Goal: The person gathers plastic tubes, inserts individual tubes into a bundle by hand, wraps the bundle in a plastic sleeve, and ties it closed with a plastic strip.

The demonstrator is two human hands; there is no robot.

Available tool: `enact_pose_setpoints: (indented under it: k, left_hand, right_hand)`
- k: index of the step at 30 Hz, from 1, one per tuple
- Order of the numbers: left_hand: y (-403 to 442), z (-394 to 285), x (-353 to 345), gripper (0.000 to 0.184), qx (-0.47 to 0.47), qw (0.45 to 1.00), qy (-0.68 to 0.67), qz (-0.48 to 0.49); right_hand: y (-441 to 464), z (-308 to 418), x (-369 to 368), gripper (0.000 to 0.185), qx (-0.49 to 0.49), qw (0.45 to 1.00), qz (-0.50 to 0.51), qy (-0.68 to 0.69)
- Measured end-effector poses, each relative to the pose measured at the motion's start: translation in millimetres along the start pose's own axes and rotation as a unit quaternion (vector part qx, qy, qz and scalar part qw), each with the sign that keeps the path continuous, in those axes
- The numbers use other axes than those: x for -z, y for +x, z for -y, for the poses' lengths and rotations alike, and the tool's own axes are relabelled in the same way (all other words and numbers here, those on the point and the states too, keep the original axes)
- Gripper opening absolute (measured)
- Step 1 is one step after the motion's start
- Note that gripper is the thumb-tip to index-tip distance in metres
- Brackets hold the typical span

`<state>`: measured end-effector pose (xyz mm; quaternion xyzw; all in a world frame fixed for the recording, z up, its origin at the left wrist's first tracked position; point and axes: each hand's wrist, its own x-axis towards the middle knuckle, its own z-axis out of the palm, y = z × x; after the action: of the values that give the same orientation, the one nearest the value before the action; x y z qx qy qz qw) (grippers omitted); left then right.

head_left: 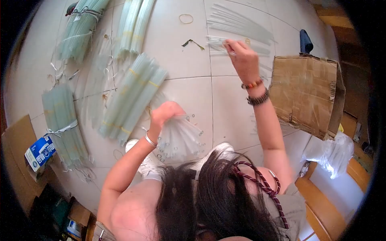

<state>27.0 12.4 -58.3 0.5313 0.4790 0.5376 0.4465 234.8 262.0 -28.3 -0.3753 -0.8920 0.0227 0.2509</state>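
My left hand is closed around a bunch of clear plastic tubes, whose round open ends fan out toward my body. Farther out, my right hand is held low over loose clear tubes spread on the tiled floor. Its thumb and fingertips are pinched at the end of one or more thin tubes; how many I cannot make out. Just left of my left hand lie thick tube bundles bound with yellow bands.
More tied tube bundles lie at the left and far left. A rubber band and a dark twist of cord are on the floor. A cardboard box and a clear plastic bag stand at the right, a blue carton at the left.
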Motion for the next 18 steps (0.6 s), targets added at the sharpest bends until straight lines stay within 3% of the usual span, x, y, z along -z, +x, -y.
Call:
enact_pose_setpoints:
  k: [3, 5, 8, 11, 14, 17, 18]
  left_hand:
    - [1.8, 6.3, -2.5, 0.007, -0.041, 0.998, 0.038, -0.012]
    - [8.3, 4.1, -4.9, 0.031, -0.091, 0.992, 0.079, -0.026]
    - [7.3, 6.2, -6.0, 0.030, -0.072, 0.995, 0.058, -0.029]
    - [10.9, -2.8, -5.7, 0.029, -0.043, 0.998, 0.041, -0.021]
    - [7.5, -3.3, -2.1, 0.006, -0.011, 1.000, 0.024, -0.009]
    - [10.8, -6.5, -3.5, 0.028, -0.044, 0.998, 0.044, -0.030]
    - [11.6, -6.9, -4.4, 0.028, -0.051, 0.997, 0.047, -0.029]
  right_hand:
    - [10.8, 46.9, 67.8, 0.022, 0.028, 0.996, -0.075, 0.040]
    - [9.6, 73.1, 104.9, 0.029, 0.049, 0.993, -0.083, 0.070]
    - [7.0, 100.0, 138.1, 0.017, 0.081, 0.987, -0.097, 0.101]
    - [7.5, 110.0, 150.1, 0.032, 0.087, 0.985, -0.086, 0.123]
    - [7.6, 115.2, 152.9, 0.038, 0.093, 0.983, -0.090, 0.128]
    - [10.3, 118.4, 157.0, 0.035, 0.093, 0.984, -0.082, 0.128]
    - [10.3, 119.3, 158.4, 0.031, 0.087, 0.985, -0.076, 0.127]
